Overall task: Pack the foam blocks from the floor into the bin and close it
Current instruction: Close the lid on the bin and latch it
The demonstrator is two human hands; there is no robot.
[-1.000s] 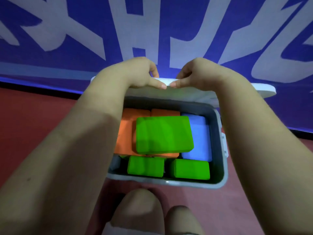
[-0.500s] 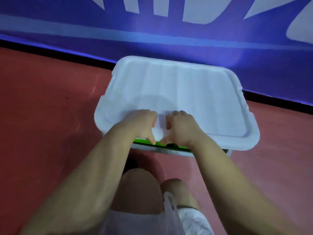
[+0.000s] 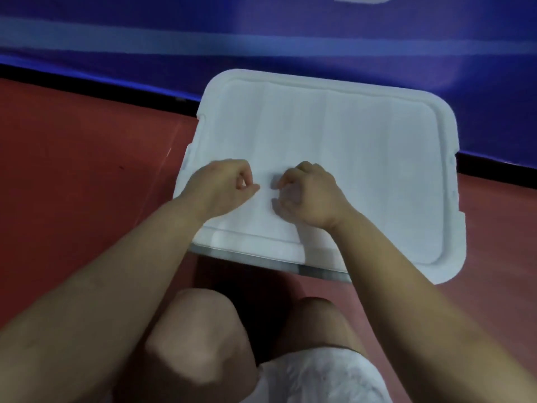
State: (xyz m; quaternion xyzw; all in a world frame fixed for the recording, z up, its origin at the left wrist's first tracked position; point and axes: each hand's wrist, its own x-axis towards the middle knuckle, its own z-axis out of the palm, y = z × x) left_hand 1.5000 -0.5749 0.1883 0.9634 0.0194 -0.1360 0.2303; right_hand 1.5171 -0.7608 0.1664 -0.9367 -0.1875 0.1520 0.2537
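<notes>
Down at the near edge of the picture, two bare knees (image 3: 200, 338) and a bit of white shorts (image 3: 319, 379), set on the red floor (image 3: 72, 170), likely kneeling close so both arms can reach. Just past the knees, the near rim of the grey bin (image 3: 319, 271), peeking out under the white lid (image 3: 348, 146). Lid lying flat over the whole bin, so no foam blocks to be seen; most likely all shut away inside. Lid not quite square on the bin, sticking out more at the near right corner, so maybe not snapped down yet. On the near half of the lid, toward its left edge, left hand (image 3: 223, 189) with fingers curled in, holding nothing, knuckles seeming to rest on the lid. Just beside it, right hand (image 3: 308, 196), fingers bent too, holding nothing, fingertips seeming to touch the lid; probably placed there to push it down. Past the far edge of the lid, a blue wall (image 3: 261, 39) with a pale stripe.
</notes>
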